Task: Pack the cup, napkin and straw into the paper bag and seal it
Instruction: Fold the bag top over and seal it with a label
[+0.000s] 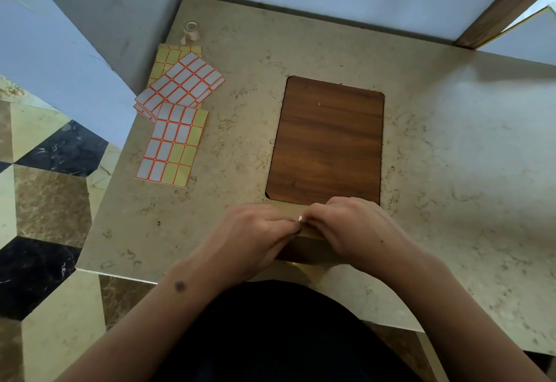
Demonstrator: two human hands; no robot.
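No cup, napkin or straw lies out, so I judge them packed, though I cannot see inside. The paper bag (304, 231) stands at the table's near edge. My left hand (255, 231) and right hand (349, 225) pinch its folded top with curled fingers; sealing remains, label sheets (177, 117) waiting far left.

A matt brown paper bag (304, 232) is pinched between both hands. The table (451, 156) is seen as beige veined marble with a smooth, dull sheen; a wood-grain panel (328, 138) is inset, smooth and semi-matt. The label sheets (174, 141) are made of paper with glossy yellow backing. The floor (45, 201) is laid in polished marble
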